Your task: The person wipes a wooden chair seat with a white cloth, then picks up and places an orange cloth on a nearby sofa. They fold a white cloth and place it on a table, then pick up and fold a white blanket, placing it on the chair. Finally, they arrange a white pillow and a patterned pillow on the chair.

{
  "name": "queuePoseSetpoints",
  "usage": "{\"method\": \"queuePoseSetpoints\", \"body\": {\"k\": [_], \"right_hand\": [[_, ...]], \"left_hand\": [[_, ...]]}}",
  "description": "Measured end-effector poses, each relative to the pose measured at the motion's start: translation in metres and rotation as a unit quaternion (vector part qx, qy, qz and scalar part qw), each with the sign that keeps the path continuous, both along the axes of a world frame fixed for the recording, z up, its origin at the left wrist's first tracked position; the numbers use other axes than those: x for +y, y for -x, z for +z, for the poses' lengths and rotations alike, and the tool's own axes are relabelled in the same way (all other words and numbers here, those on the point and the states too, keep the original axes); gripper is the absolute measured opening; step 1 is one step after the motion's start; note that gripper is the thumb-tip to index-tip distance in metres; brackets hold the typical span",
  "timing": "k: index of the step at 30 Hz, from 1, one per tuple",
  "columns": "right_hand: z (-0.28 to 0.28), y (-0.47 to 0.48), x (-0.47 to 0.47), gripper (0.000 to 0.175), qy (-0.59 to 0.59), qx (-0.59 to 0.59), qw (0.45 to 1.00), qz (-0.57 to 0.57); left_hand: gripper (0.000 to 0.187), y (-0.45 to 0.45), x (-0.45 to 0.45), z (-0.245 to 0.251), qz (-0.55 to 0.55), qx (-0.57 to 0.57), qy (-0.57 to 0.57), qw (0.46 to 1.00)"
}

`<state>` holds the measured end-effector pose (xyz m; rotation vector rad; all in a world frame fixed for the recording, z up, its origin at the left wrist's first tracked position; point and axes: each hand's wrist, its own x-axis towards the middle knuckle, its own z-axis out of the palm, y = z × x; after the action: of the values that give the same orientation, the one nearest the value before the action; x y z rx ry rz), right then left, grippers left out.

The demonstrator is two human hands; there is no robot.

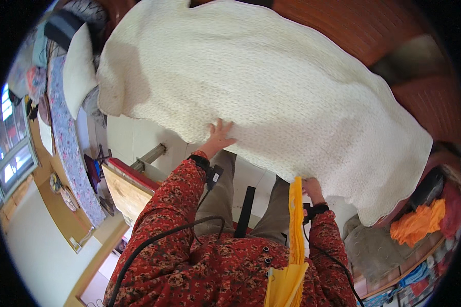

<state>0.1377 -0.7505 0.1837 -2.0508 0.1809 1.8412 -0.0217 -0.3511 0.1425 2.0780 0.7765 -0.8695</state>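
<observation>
A large off-white quilted cover with small flecks is spread before me over a seat. My left hand lies on its near edge, palm down and fingers spread. Further right, my right hand is at the same near edge. Its fingers are partly hidden, so whether they pinch the fabric is unclear. A folded yellow strip, apparently cloth, hangs in front of my jacket and partly covers that hand.
Brown ribbed upholstery borders the cover's far side. At left are a wooden-topped stool, a white cushion and a flowered cloth on a long surface. An orange cloth lies at right beside a grey-brown pad.
</observation>
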Motion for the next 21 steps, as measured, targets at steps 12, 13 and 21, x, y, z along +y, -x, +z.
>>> {"method": "queuePoseSetpoints", "body": {"k": [12, 13, 21], "right_hand": [[0.035, -0.021, 0.108, 0.035, 0.023, -0.051, 0.998, -0.026], [0.040, -0.017, 0.124, 0.034, 0.012, -0.041, 0.999, -0.029], [0.080, -0.010, 0.245, 0.032, -0.129, -0.110, 0.985, 0.031]], "left_hand": [[0.059, 0.054, 0.127, 0.052, -0.058, -0.106, -0.090, 0.989], [0.057, 0.056, 0.138, 0.054, -0.003, -0.135, -0.031, 0.990], [0.042, 0.053, 0.228, 0.122, 0.202, -0.256, -0.116, 0.938]]}}
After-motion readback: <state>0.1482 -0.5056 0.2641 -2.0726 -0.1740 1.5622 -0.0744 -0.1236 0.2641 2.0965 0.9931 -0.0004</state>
